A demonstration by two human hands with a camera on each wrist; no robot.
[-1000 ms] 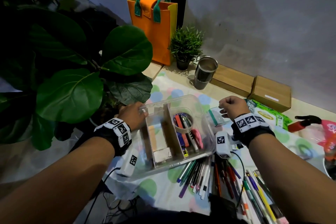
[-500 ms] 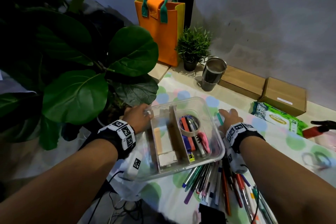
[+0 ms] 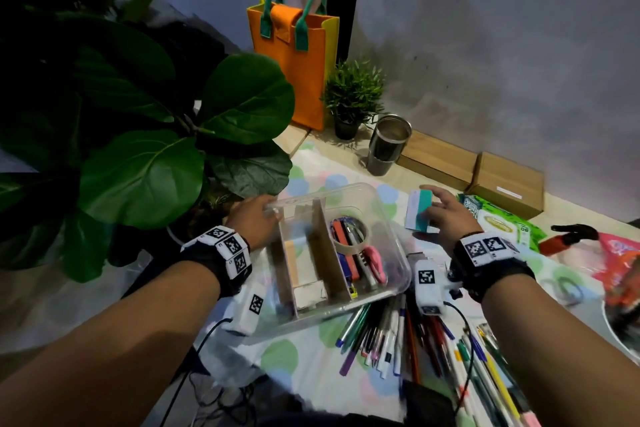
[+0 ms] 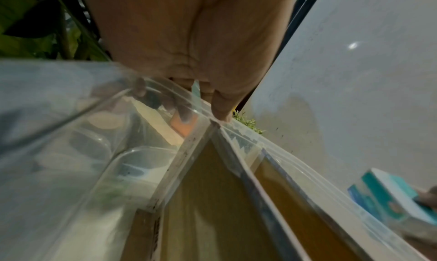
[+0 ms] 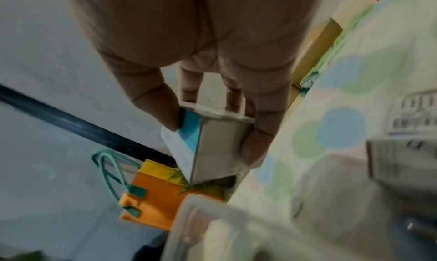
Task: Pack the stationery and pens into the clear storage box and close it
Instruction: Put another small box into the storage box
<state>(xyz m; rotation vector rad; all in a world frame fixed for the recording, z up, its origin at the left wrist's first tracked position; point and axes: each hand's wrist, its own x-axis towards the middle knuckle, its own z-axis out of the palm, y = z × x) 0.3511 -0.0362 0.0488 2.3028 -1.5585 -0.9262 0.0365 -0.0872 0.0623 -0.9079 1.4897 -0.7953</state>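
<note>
The clear storage box [image 3: 391, 215] sits open on the dotted cloth, split by cardboard dividers [image 3: 323, 246]. Its right section holds a tape roll [image 3: 349, 230], pens and a pink item. My left hand [image 3: 254, 220] grips the box's far left rim [image 4: 165, 89], fingers curled over the edge. My right hand [image 3: 446, 215] holds a small teal-and-white carton [image 3: 419, 211] lifted just right of the box; thumb and fingers pinch the carton [image 5: 201, 147] by its sides. A heap of loose pens [image 3: 391, 333] lies in front of the box.
A large leafy plant [image 3: 138, 149] crowds the left side. At the back stand an orange tote [image 3: 294, 59], a small potted plant [image 3: 353, 97], a steel tumbler [image 3: 388, 142] and cardboard boxes [image 3: 505, 180]. A green wipes pack [image 3: 498, 222] lies to the right.
My right hand has come up from the cloth with the teal-and-white carton in its fingers. The left hand stays on the box rim. The view has shifted slightly.
</note>
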